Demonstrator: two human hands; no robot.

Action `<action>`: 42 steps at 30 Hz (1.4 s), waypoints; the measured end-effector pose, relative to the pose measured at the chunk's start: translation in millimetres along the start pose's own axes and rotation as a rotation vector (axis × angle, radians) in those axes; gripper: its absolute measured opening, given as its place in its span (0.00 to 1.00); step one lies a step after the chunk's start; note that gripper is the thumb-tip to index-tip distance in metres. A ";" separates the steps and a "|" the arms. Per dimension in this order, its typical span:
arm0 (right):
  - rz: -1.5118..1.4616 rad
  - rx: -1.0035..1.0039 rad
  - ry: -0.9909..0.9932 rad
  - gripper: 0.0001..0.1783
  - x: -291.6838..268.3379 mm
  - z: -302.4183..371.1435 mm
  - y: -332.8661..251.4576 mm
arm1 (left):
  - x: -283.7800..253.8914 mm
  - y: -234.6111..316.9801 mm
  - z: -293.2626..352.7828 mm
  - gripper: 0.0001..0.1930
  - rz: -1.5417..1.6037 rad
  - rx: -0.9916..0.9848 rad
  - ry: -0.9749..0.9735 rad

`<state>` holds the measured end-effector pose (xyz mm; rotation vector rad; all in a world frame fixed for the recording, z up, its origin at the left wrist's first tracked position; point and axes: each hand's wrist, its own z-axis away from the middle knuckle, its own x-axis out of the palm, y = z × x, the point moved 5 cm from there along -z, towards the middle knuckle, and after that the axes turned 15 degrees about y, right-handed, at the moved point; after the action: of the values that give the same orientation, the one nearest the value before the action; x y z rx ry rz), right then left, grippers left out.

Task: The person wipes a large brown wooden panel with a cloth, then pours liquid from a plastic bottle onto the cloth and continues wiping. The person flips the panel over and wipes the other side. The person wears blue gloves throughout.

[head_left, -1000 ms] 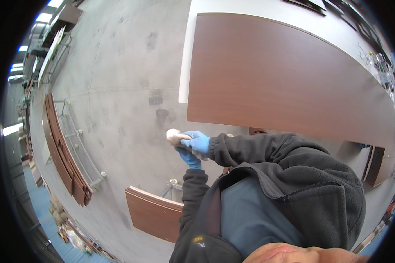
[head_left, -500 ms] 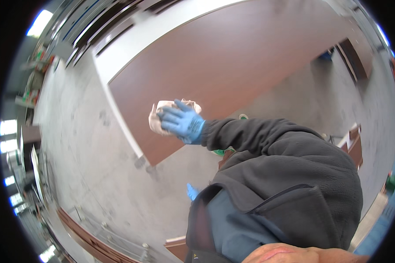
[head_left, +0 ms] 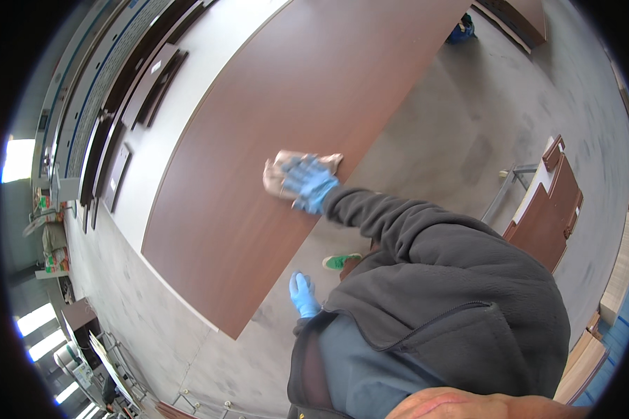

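Observation:
My right hand (head_left: 310,183), in a blue glove, presses a crumpled pale pinkish-beige rag (head_left: 279,180) onto a large reddish-brown wood-look panel (head_left: 237,146). The rag bunches out past the fingers on both sides. Below it, off the panel's near edge, my left hand (head_left: 303,296) hangs in a matching blue glove. It holds nothing, with the fingers stretched out. The brown panel lies on a white board (head_left: 162,164), which sticks out along its far and left sides.
Dark brown strips (head_left: 147,84) lie along the white board's far side. At right, brown panels (head_left: 552,209) rest on a metal stand (head_left: 508,185). A green shoe (head_left: 340,262) shows on the grey concrete floor (head_left: 461,126). Light boards (head_left: 586,363) are stacked at lower right.
My view has turned, so the panel sits differently in it. The rag has slid across the panel under my right hand. More of my left hand now shows.

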<state>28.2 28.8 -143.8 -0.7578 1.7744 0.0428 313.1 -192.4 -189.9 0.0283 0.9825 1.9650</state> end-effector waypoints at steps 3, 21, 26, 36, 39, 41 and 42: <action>0.162 0.187 0.076 0.40 -68.3 -5.1 149.4 | 80.9 6.8 19.3 0.27 -0.077 -0.009 -0.148; -0.060 -0.191 0.165 0.31 -124.5 -68.0 341.1 | 499.9 298.0 134.7 0.22 0.055 0.686 -0.311; 0.036 0.057 0.071 0.32 -177.4 -90.4 506.6 | 667.3 351.4 168.6 0.25 -0.274 1.278 -0.229; 0.094 0.155 0.061 0.33 -253.2 -125.3 733.8 | 926.3 393.6 197.2 0.35 -0.315 1.324 0.002; 0.099 0.124 0.078 0.32 -277.7 -136.8 821.9 | 968.0 380.8 195.9 0.36 -0.584 1.316 0.231; 0.120 0.119 0.061 0.33 -294.2 -140.4 882.1 | 979.3 372.9 194.8 0.36 -0.714 1.289 0.347; 0.124 0.112 0.086 0.33 -303.2 -144.5 910.3 | 981.9 371.3 194.0 0.36 -0.739 1.270 0.374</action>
<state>-514.1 833.4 -138.1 -0.5767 1.8876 -0.0064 -454.1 549.2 -155.8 0.0038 1.9846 0.4759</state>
